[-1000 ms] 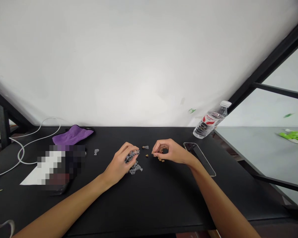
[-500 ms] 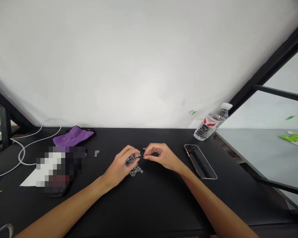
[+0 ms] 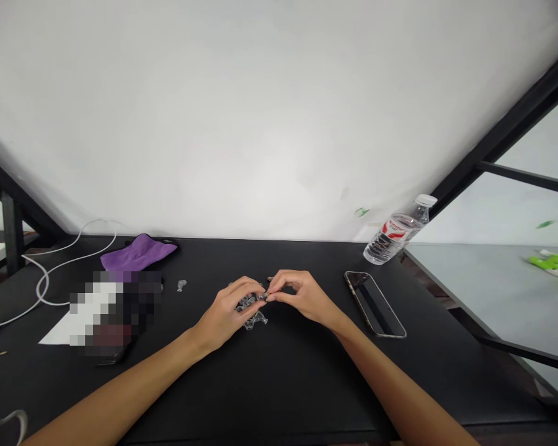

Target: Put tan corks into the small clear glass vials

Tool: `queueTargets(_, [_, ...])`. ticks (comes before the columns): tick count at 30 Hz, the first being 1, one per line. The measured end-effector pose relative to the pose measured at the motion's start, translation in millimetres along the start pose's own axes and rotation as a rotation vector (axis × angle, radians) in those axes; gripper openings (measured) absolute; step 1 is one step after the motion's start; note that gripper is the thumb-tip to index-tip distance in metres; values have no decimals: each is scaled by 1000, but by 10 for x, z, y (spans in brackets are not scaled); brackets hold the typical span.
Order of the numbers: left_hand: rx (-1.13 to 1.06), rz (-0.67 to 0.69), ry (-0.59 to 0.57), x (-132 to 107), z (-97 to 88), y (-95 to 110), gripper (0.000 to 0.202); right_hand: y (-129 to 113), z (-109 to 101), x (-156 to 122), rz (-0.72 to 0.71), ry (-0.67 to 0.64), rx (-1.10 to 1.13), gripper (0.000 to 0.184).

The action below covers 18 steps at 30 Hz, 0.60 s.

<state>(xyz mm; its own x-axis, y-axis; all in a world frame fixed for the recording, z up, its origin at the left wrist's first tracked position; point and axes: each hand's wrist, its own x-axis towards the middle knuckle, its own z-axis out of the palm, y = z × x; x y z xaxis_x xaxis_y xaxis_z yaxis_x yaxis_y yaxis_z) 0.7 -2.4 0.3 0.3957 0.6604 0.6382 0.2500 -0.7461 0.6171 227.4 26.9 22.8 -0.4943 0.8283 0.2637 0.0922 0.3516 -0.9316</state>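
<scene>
Over a small pile of clear, bottle-like pieces [image 3: 255, 320], my left hand [image 3: 230, 313] pinches one small clear piece [image 3: 262, 297] between thumb and fingers. My right hand [image 3: 302, 296] meets it from the right, its thumb and index fingertip closed on a tiny tan piece at the clear piece's end. Fingertips hide most of that tan piece, so its kind cannot be told. Just behind the right fingertips lies another tiny brownish piece [image 3: 270, 279]. A single clear piece [image 3: 181, 285] lies apart to the left.
On the black table [image 3: 270, 384], a phone [image 3: 374, 303] lies right of my hands, with a water bottle [image 3: 395, 232] behind it. Leftward are a purple cloth [image 3: 139, 253], a white cable [image 3: 41, 282] and white paper [image 3: 62, 328] beside a blurred patch. A white wall [image 3: 279, 124] rises behind.
My right hand has closed the small gap to the left hand, bringing the tan piece against the end of the clear piece. The view has shifted slightly.
</scene>
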Motion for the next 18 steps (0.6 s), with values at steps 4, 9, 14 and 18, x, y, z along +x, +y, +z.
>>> queueTargets(4, [-20, -18, 54, -7, 7, 20, 14, 33, 25, 8, 16, 31, 79, 13])
queueTargets(9, [12, 20, 84, -28, 42, 40, 14, 114, 64, 23, 104, 16, 272, 14])
queueTargets(14, [8, 61, 72, -19, 43, 47, 18, 125, 79, 34, 151, 5, 319, 17])
queueTargets(18, [51, 102, 44, -25, 25, 34, 21, 118, 94, 40, 174, 4, 321, 24])
